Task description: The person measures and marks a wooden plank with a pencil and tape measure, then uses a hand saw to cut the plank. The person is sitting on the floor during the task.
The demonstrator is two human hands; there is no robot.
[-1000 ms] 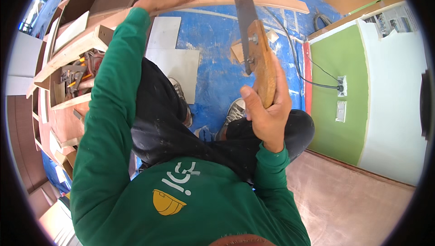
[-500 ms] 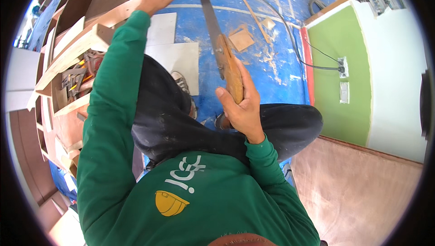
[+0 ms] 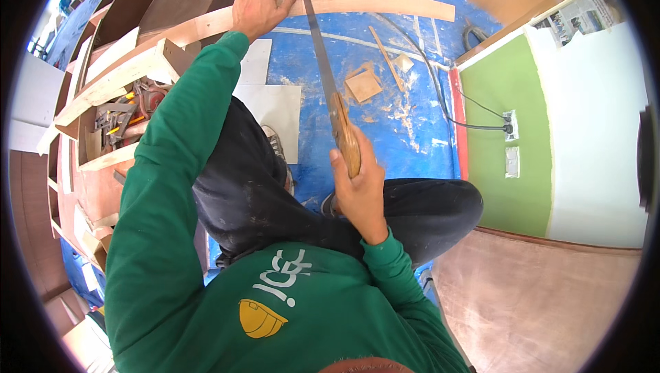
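head | saw [image 3: 322,60] crosses board [image 3: 385,4] beside left thumb [image 3: 289,2] | right hand [image 3: 362,187] grips handle [image 3: 350,145]

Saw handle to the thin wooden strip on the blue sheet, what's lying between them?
In the head view, a squarish wooden piece lies between the saw handle and the thin wooden strip, on the dusty blue sheet.

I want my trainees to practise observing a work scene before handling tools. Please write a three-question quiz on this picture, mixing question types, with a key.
1. What does the person's right grip hold?
2. True or false: the left grip touches the wall outlet.
3. Fill in the colour: a ____ sheet covers the floor.

Key:
1. A handsaw with a wooden handle.
2. False: the left grip is on a wooden strip.
3. Blue.
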